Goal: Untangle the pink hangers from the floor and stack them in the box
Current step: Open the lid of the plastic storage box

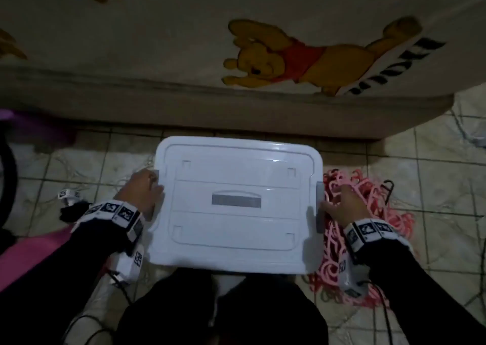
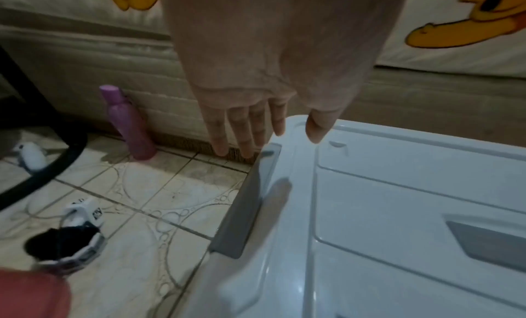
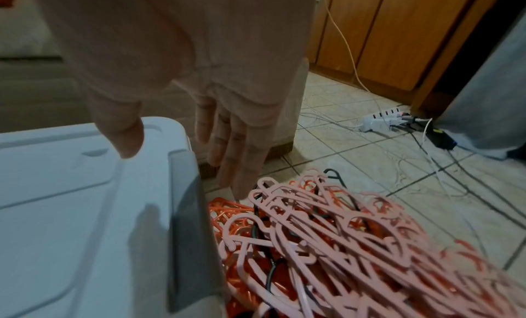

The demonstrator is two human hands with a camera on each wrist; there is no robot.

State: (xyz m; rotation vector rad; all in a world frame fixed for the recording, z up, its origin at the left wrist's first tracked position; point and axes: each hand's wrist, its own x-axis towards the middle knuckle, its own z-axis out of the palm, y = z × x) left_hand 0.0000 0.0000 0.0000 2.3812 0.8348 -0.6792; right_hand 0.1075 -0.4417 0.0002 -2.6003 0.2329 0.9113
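Purple bottle (image 2: 128, 123) stood against bear-printed mattress (image 1: 236, 42); white power strip (image 3: 383, 118) laid on tiled floor (image 3: 356, 156) by wooden doors (image 3: 398, 30).

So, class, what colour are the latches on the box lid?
Grey latches, clearest in the right wrist view, against the white lid.

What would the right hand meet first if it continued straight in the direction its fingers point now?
Probably the pile of pink hangers. In the right wrist view the right hand points its straight fingers down beside the grey latch of the box lid, with the tips just above the pile's near edge. Depth is unclear.
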